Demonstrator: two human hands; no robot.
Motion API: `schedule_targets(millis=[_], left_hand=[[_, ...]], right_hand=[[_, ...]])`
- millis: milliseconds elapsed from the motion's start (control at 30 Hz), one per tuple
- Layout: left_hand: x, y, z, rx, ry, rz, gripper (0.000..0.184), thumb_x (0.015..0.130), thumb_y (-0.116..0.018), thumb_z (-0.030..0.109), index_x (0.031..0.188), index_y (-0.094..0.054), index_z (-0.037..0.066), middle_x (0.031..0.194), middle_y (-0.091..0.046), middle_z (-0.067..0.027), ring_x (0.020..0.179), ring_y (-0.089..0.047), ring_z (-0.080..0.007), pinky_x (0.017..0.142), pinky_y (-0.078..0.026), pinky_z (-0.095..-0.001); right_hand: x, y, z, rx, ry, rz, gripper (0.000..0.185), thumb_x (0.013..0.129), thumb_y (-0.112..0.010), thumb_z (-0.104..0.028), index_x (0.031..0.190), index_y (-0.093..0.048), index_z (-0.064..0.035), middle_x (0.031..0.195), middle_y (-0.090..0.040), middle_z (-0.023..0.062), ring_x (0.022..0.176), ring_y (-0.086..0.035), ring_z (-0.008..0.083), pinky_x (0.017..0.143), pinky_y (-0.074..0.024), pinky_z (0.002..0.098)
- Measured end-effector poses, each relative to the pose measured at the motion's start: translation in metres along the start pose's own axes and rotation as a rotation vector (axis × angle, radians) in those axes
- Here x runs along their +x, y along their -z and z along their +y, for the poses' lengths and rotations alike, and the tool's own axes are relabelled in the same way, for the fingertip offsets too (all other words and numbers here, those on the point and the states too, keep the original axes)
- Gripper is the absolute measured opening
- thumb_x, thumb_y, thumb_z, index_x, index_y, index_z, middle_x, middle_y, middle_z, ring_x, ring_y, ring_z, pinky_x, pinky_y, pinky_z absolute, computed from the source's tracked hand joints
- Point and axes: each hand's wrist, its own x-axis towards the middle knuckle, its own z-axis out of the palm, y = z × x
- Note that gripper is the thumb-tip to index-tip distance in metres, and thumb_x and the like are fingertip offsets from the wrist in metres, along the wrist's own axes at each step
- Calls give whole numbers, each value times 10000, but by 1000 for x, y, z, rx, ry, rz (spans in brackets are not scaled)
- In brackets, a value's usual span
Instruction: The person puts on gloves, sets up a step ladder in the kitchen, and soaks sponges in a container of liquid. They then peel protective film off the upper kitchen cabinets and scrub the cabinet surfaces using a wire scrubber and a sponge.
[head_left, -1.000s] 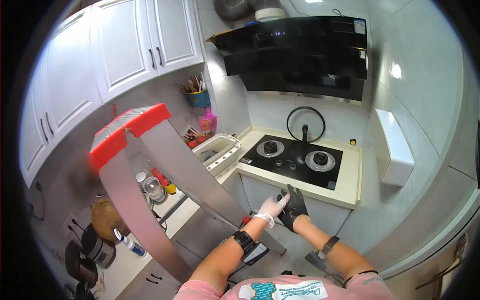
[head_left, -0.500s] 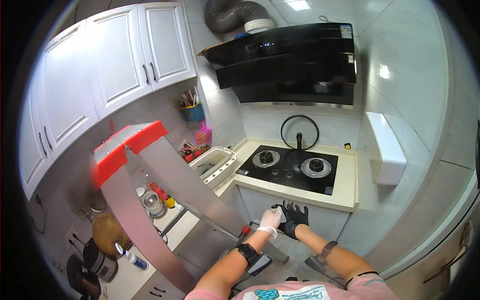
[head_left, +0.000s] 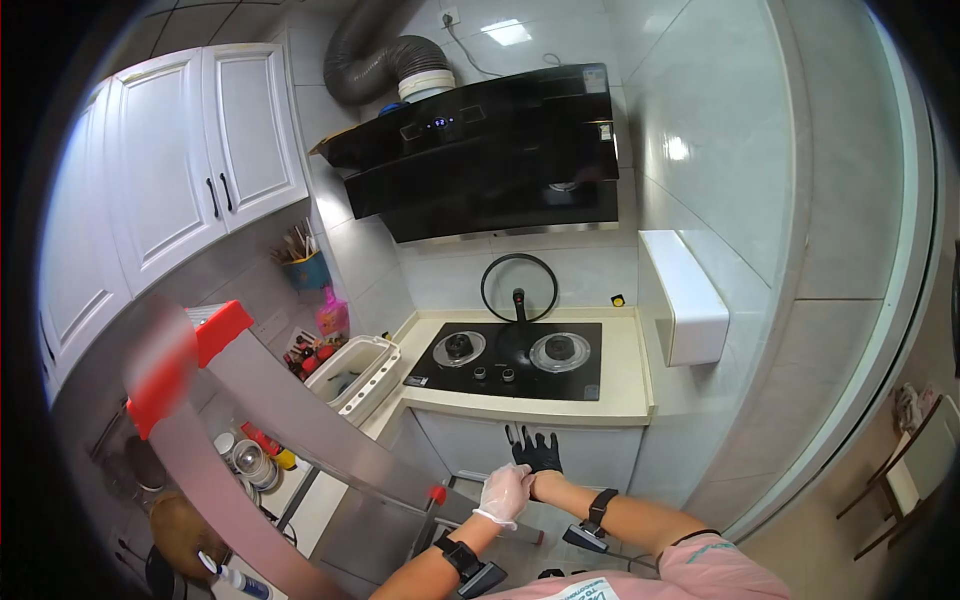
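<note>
Apparently adjusting the black glove [head_left: 541, 456] on the right hand [head_left: 538, 453], near six o'clock from the hob [head_left: 510, 356]; pinching at the cuff [head_left: 547, 469] with the closed left hand [head_left: 504, 493]; spreading the right hand open, empty. Probably calling next for drawing the cuff snug.

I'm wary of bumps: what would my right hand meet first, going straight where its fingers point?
Likely the pale cabinet front under the cooktop, ahead of the right hand; the depth between is unclear.

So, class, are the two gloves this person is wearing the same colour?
No, the left hand wears a whitish glove, while the right hand wears a black glove.
</note>
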Motion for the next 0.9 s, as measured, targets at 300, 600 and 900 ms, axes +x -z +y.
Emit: schedule_targets(millis=[300,600,900], left_hand=[[-11,-20,-8,-128,189,-91,203,724,-617,177,842,-666,20,745,-629,-190,727,-633,-312,692,-500,-372],[-8,-37,-20,-358,117,-51,173,727,-563,161,712,-621,-1,569,-571,-164,522,-570,-252,533,-442,-349],[-10,-36,-15,-167,246,-258,245,713,-558,250,740,-630,18,624,-580,-143,646,-593,-294,623,-458,-375]], right_hand=[[-31,25,-11,-40,-51,-121,247,741,-520,-224,816,-670,-43,886,-638,207,870,-619,312,769,-464,386],[-23,-3,15,-68,-17,-8,227,730,-534,-235,755,-684,-65,813,-646,190,771,-633,333,671,-492,428],[-35,-12,10,51,63,46,270,740,-538,-304,757,-666,-68,797,-633,193,737,-612,343,672,-476,409]])
